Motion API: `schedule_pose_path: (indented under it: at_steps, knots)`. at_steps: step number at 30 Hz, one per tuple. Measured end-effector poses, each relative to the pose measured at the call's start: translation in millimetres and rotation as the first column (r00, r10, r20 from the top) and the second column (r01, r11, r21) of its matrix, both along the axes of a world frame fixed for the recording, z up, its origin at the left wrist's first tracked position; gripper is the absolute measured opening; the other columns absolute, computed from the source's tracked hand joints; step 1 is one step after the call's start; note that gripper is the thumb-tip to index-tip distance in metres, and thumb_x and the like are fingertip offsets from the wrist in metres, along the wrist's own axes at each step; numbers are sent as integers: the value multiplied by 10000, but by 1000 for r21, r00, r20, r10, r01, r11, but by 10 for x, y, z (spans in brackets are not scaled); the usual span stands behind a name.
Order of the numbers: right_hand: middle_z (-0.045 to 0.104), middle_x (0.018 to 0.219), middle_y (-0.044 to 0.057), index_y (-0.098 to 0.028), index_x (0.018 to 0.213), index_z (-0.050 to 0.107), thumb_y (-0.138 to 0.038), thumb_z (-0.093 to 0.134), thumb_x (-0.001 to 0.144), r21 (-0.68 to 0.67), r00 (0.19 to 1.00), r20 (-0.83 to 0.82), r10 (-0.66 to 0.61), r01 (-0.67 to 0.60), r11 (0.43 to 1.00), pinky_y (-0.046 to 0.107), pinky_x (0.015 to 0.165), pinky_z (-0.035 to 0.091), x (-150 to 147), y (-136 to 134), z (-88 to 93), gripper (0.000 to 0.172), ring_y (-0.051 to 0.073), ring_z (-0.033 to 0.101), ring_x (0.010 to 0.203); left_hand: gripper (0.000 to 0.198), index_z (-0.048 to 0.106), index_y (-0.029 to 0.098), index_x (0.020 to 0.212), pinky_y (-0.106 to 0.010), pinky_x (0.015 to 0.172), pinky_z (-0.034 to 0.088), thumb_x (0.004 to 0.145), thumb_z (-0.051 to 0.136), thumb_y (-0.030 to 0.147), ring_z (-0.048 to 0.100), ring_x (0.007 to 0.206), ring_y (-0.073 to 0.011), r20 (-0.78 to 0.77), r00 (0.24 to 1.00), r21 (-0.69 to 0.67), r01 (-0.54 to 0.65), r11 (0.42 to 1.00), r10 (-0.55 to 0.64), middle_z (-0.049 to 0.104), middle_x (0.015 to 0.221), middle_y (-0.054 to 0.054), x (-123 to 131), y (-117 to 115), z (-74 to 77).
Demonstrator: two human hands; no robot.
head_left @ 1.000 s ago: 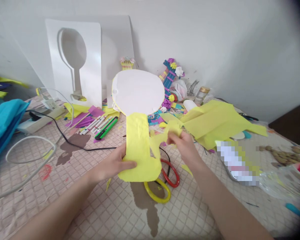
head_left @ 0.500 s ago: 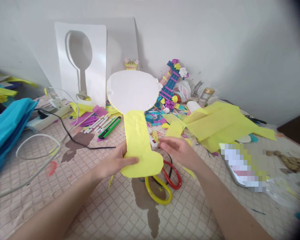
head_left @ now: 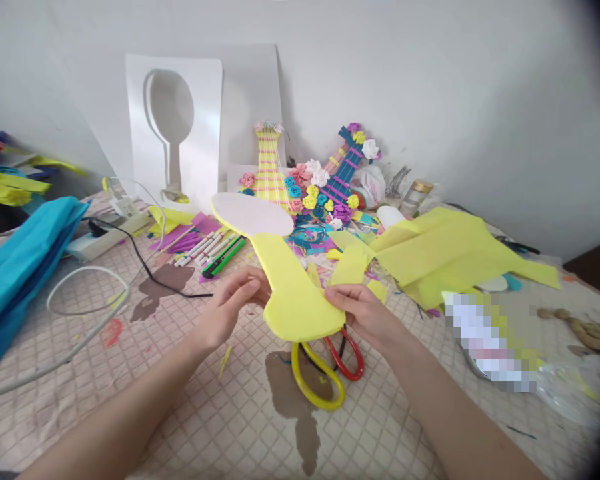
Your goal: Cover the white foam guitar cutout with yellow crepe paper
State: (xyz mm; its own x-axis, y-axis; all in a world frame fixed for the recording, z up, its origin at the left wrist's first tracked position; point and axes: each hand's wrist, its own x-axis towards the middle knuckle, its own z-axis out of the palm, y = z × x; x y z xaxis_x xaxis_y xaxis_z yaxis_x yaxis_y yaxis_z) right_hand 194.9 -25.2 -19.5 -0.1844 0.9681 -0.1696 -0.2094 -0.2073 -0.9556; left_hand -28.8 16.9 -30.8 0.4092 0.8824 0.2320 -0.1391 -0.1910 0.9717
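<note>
The yellow-and-white cutout (head_left: 303, 287) is between the two hands, raised above the desk (head_left: 240, 433), with its white rounded head tilted away from the person. The right hand (head_left: 363, 310) pinches its lower right edge between thumb and fingers. The left hand (head_left: 233, 303) stands at the opposite edge with bent fingers; the tips pass behind the narrow part, so I cannot tell if they grip it or only touch it.

In my judgement, the step in hand is the handling of the yellow part by its edges. A next move, whichever it is, calls for firm support from the left fingers, because one pinch alone may let the thin piece swing.

Below the right fingers, nearer to the person, lie a yellow loop handle (head_left: 340, 400) and a red loop handle (head_left: 361, 373), probably of scissors; blades are hidden. Just beyond the left fingers is a green cutter (head_left: 225, 259). Beyond the right fingers spread the yellow sheets (head_left: 440, 250).

About writing, I can read none. The package (head_left: 490, 343), to the right of the right fingers, is blurred into squares. On the gold-lidded jar (head_left: 416, 195), far beyond these fingers, no legible label appears.
</note>
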Motion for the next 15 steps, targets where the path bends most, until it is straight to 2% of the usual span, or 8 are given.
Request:
schedule_pose_path:
  at_steps: [1, 2, 4, 6, 7, 10, 13, 15]
  knots:
    - [718, 767, 55, -153, 802, 718, -378, 688, 682, 17, 1000, 27, 0, 0, 1000, 278, 715, 507, 3, -4, 4, 257, 166, 655, 730, 135, 487, 193, 952, -295, 662, 487, 837, 486, 264, 589, 711, -144, -5, 993, 159, -113, 981, 115, 591, 828, -27, -7, 15, 4]
    - [719, 773, 55, -151, 805, 717, -382, 686, 682, 43, 998, 66, -3, 0, 999, 286, 714, 507, 7, -7, 9, 263, 171, 654, 738, 225, 453, 212, 1015, -322, 705, 490, 806, 532, 232, 585, 788, -159, -3, 969, 345, -232, 910, 248, 573, 914, -41, -16, 33, 10]
    - [718, 783, 53, -149, 801, 714, -389, 677, 688, 104, 989, 148, -5, -10, 995, 295, 698, 508, 13, -15, 21, 269, 174, 650, 731, 418, 416, 241, 1100, -392, 826, 458, 736, 614, 184, 521, 1009, -212, 5, 867, 703, -358, 615, 498, 499, 1101, -81, -43, 77, 21]
    - [717, 784, 45, -153, 789, 711, -390, 663, 701, 147, 982, 191, 15, -43, 988, 288, 671, 504, 18, -25, 32, 258, 165, 643, 706, 460, 457, 255, 1119, -449, 942, 366, 707, 644, 167, 377, 1191, -264, -55, 764, 913, -223, 342, 643, 429, 1232, -103, -79, 113, 29]
    - [715, 780, 40, -156, 782, 710, -386, 657, 708, 158, 980, 194, 34, -66, 985, 280, 657, 501, 21, -30, 37, 248, 159, 640, 694, 445, 482, 266, 1120, -468, 982, 312, 716, 638, 165, 320, 1238, -276, -108, 727, 953, -119, 280, 678, 427, 1265, -100, -97, 123, 32]
    - [708, 743, 31, -159, 758, 704, -381, 653, 716, 171, 983, 154, 100, -126, 977, 275, 641, 490, 42, -33, 44, 232, 156, 633, 673, 380, 522, 310, 1125, -487, 1039, 174, 785, 556, 144, 337, 1248, -251, -258, 681, 957, 83, 278, 685, 546, 1222, -49, -138, 110, 51]
    - [695, 704, 32, -166, 749, 702, -489, 600, 727, 213, 996, 29, 79, -84, 974, 294, 652, 482, 99, -1, 44, 339, 164, 625, 652, 379, 522, 337, 1151, -488, 1053, 76, 842, 457, 128, 479, 1148, -213, -312, 707, 937, 116, 331, 635, 645, 1100, -4, -143, 60, 138]
    - [682, 683, 33, -184, 743, 699, -574, 548, 724, 241, 996, -92, -10, 32, 970, 294, 623, 477, 153, 38, 44, 418, 162, 608, 614, 365, 525, 331, 1160, -481, 1054, 66, 856, 437, 149, 530, 1092, -213, -305, 756, 928, 101, 358, 579, 662, 1065, -5, -128, 22, 271]
